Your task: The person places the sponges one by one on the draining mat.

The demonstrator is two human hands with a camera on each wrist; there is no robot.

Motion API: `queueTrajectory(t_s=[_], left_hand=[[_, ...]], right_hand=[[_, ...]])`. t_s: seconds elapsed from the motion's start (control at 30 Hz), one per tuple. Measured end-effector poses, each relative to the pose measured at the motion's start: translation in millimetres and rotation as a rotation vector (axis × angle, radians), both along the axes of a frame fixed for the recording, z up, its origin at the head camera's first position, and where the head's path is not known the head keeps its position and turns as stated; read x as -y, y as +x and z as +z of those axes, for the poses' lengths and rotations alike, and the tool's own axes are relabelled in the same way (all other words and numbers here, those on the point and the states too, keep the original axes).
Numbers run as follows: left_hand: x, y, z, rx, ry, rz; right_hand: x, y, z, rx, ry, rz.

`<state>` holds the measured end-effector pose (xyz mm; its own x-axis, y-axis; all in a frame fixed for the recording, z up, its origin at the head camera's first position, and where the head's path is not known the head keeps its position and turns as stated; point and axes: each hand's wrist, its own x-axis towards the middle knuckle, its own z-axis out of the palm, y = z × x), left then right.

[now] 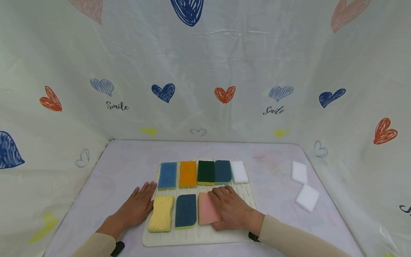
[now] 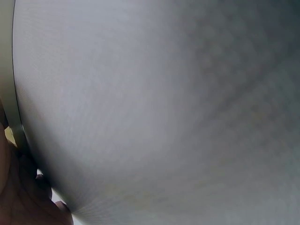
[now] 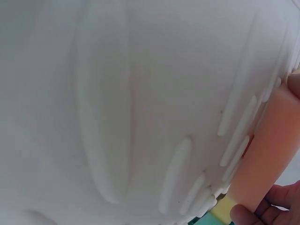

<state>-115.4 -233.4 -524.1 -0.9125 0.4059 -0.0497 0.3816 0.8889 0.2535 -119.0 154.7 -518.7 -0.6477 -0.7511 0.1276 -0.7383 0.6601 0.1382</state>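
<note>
My right hand (image 1: 232, 212) grips a pink sponge (image 1: 206, 208) in the front row of a cream ribbed tray (image 1: 231, 236). In the right wrist view, fingers and thumb hold the sponge (image 3: 267, 152) at its two ends, low over the ribs. Left of it lie a dark blue sponge (image 1: 186, 210) and a yellow waisted sponge (image 1: 161, 214). Beside the tray's left edge, my left hand (image 1: 136, 207) rests with straight fingers and holds nothing. The left wrist view mostly shows a blurred pale surface, with part of the hand (image 2: 28, 197) at the lower left.
Along the tray's back row lie a blue sponge (image 1: 167, 175), an orange sponge (image 1: 187, 174), a dark green sponge (image 1: 206, 172), a slate-blue sponge (image 1: 223, 171) and a white sponge (image 1: 239, 172). Two white sponges (image 1: 299, 172) lie at the table's right. A heart-printed curtain (image 1: 199, 64) encloses the table.
</note>
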Motion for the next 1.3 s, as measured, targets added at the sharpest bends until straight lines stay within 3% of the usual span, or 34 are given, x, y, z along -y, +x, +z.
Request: queueTrajectory(t_s=[0.4,0.77,1.3], left_hand=[[1.8,-1.0,-4.8,-0.033,0.005,-0.014],[2.0,-1.6,-4.6,-0.013,0.006,-0.009],[0.8,-2.4,-4.4,0.013,-0.015,0.006]], right_hand=[[-0.3,-0.8,0.8,0.018,0.017,0.026],[-0.4,-0.8,0.4,0.012,0.044,0.022],[-6.7,4.8,14.0,0.146,0.109,-0.041]])
